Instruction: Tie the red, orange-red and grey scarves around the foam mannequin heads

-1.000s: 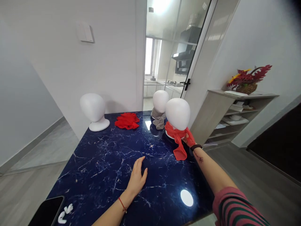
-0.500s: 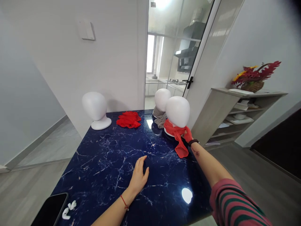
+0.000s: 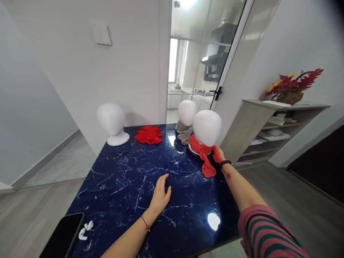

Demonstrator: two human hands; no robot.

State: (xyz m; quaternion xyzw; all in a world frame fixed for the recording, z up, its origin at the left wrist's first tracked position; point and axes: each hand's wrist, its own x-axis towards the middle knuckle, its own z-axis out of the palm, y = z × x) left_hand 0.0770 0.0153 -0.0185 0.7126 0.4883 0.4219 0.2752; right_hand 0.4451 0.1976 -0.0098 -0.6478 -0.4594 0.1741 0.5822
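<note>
A smooth white mannequin head [image 3: 207, 126] stands at the table's right side with a coral-red scarf [image 3: 200, 146] around its neck. One scarf end hangs down in front onto the table. My right hand [image 3: 220, 155] is closed on the other end, just right of the neck; some of its fingers are hidden behind the cloth. My left hand [image 3: 160, 197] rests open over the middle of the table, fingers stretched out and holding nothing. Behind the first head is another white mannequin head [image 3: 187, 112] with a grey scarf [image 3: 185, 133] at its neck.
On the dark blue marbled table [image 3: 120, 186] a bare white mannequin head [image 3: 111, 120] stands back left, beside a crumpled red cloth [image 3: 148, 135]. A phone [image 3: 63, 234] and white earbuds [image 3: 86, 229] lie front left. A shelf unit [image 3: 258, 129] stands beyond the right edge.
My right hand has shifted slightly to the right with the scarf end, which now stretches out a little from the neck. My left hand stays about where it was. The view has shifted slightly.
</note>
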